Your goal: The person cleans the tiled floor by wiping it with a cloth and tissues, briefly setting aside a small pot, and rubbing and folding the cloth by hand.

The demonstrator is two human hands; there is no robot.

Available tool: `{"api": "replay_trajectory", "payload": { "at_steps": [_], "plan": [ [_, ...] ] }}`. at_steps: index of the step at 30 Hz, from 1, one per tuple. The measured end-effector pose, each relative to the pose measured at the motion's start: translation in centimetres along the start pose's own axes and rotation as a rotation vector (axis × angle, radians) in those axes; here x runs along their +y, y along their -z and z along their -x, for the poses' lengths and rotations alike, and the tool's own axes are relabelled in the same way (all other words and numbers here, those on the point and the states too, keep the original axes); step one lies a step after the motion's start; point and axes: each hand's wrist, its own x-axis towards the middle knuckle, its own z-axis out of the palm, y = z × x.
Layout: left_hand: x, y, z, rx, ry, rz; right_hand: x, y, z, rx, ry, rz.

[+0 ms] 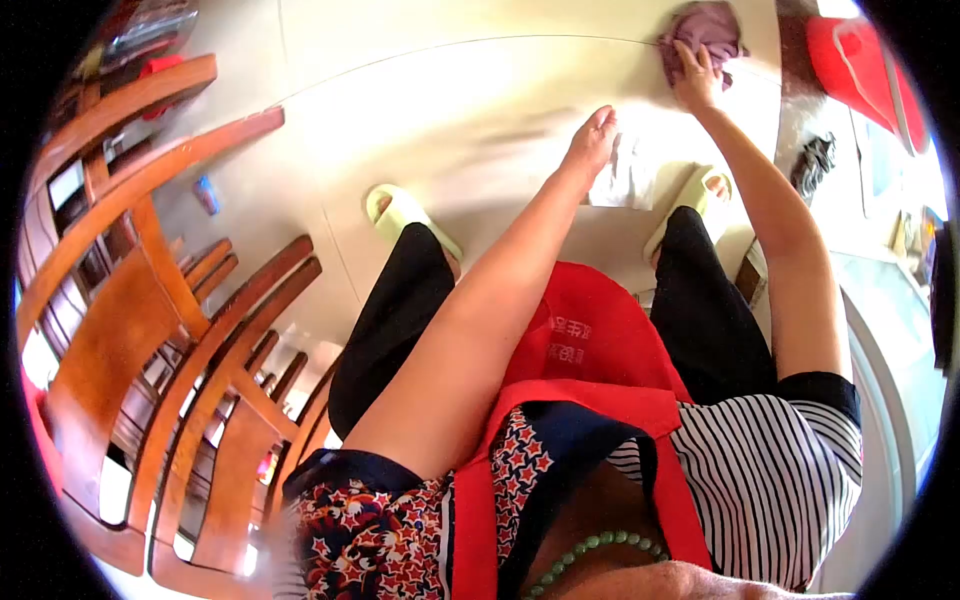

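Note:
A crumpled purple cloth (pixel 706 38) lies on the pale tiled floor (pixel 430 110) at the upper right. My right hand (pixel 697 78) is pressed onto its lower part, fingers bent into the fabric. My left hand (pixel 592 142) hangs lower and further left, apart from the cloth. Its fingers are together and curled, with nothing visible in them. A whitish patch (pixel 625 178), perhaps paper or a reflection, shows on the floor beside it.
Wooden chairs (pixel 120 350) crowd the left side, with a small blue object (pixel 207 195) on the floor nearby. Two light green slippers (pixel 400 212) are on my feet. A red bucket (pixel 862 75) and a dark crumpled item (pixel 815 163) are at the right.

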Motion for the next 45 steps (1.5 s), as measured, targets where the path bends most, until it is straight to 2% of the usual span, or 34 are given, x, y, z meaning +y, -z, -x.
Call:
{"api": "replay_trajectory", "payload": {
  "at_steps": [1,3,4,5,7,9,10,11,13,15,16,17,19,20,22,24,25,26,27,28,29,30,31,33,35,36,37,39,40,43,44,45],
  "plan": [
    [0.0,0.2,0.9,0.070,0.000,0.082,-3.0,-0.1,0.3,-0.034,0.071,0.039],
    [0.0,1.0,1.3,0.277,-0.026,-0.044,-7.5,-2.7,0.3,-0.103,0.220,0.008],
    [-0.5,1.5,1.1,0.332,-0.035,-0.073,-11.1,-0.6,1.3,-0.195,0.292,0.071],
    [-0.8,2.2,0.8,0.387,-0.050,-0.108,-12.6,-3.7,0.4,-0.131,0.526,0.200],
    [-1.0,3.6,0.2,0.517,-0.070,-0.136,-18.3,-2.5,1.3,-0.327,0.582,0.144],
    [-1.7,4.9,-0.3,0.677,-0.167,-0.088,-22.8,-1.8,1.4,-0.490,0.814,0.360],
    [-1.2,5.7,0.2,0.712,-0.215,0.014,-24.3,-1.6,2.1,-0.497,0.883,0.287],
    [-2.3,6.2,-0.6,0.879,-0.242,0.046,-25.9,-1.4,2.7,-0.505,0.952,0.217],
    [-3.0,8.0,0.0,0.790,-0.311,0.464,-28.2,-1.1,4.5,-0.555,1.033,0.290],
    [-4.0,7.1,-0.6,0.919,-0.120,0.865,-27.7,-2.1,7.1,-0.712,0.745,0.009],
    [-3.4,7.2,0.4,1.003,-0.153,0.983,-28.3,-3.4,8.3,-0.828,0.509,-0.123],
    [-3.1,7.4,2.0,0.950,0.001,1.039,-28.1,-4.5,9.5,-0.854,0.498,-0.098],
    [-3.5,8.1,3.9,0.982,0.110,1.325,-28.5,-3.3,12.3,-0.908,0.478,-0.046],
    [-3.2,8.1,5.1,0.999,0.148,1.386,-29.2,-0.3,14.3,-0.878,0.463,-0.036],
    [-3.1,6.5,3.7,0.964,0.069,1.386,-26.1,-1.5,13.8,-0.703,0.687,-0.186],
    [-4.1,6.6,0.9,0.838,-0.150,1.280,-21.8,-10.5,11.6,-0.372,1.136,-0.465],
    [-3.3,6.3,0.8,0.775,-0.254,1.230,-21.3,-8.3,10.8,-0.381,0.841,-0.661],
    [-2.0,5.5,0.2,0.736,-0.330,1.054,-20.8,-6.1,10.1,-0.347,0.550,-0.901],
    [-0.4,5.3,-0.1,0.630,-0.529,0.711,-20.4,-3.4,8.7,-0.297,0.525,-1.047],
    [1.8,3.9,-1.3,0.740,-0.556,0.738,-20.0,-0.6,7.3,-0.244,0.508,-1.190],
    [5.1,3.4,0.2,0.637,-0.535,0.621,-19.3,-1.4,5.3,0.001,0.573,-1.240],
    [6.7,2.9,-0.4,0.671,-0.592,0.411,-18.6,-2.2,3.4,0.259,0.623,-1.251],
    [7.8,2.5,-1.7,0.610,-0.690,0.295,-17.7,0.6,3.3,0.118,0.377,-1.376],
    [9.5,2.0,-2.9,0.388,-0.748,0.102,-16.4,5.0,2.9,0.263,0.364,-1.468],
    [8.8,0.8,-5.7,0.293,-0.767,-0.052,-13.5,3.3,1.2,0.485,0.328,-1.160],
    [10.1,0.9,-3.6,0.185,-0.712,-0.038,-11.8,2.1,0.5,0.622,0.364,-0.879],
    [8.8,0.7,-5.2,0.181,-0.655,-0.161,-10.2,0.3,-0.2,0.395,0.135,-1.210],
    [6.3,0.8,-5.9,0.071,-0.524,-0.164,-6.8,-4.4,0.1,0.397,0.105,-0.492],
    [3.2,0.4,-8.0,0.139,-0.498,-0.291,-6.7,-5.5,0.6,0.298,0.012,-0.487],
    [1.5,-0.9,-7.3,0.446,-0.831,-0.615,-8.6,-2.5,0.9,0.266,-0.066,-0.498],
    [1.6,-0.1,-7.2,0.524,-0.948,-0.589,-10.6,-1.2,0.8,0.202,-0.067,-0.501],
    [2.8,1.0,-6.5,0.516,-0.929,-0.654,-11.7,-1.5,0.2,0.208,-0.017,-0.515]
  ]
}}
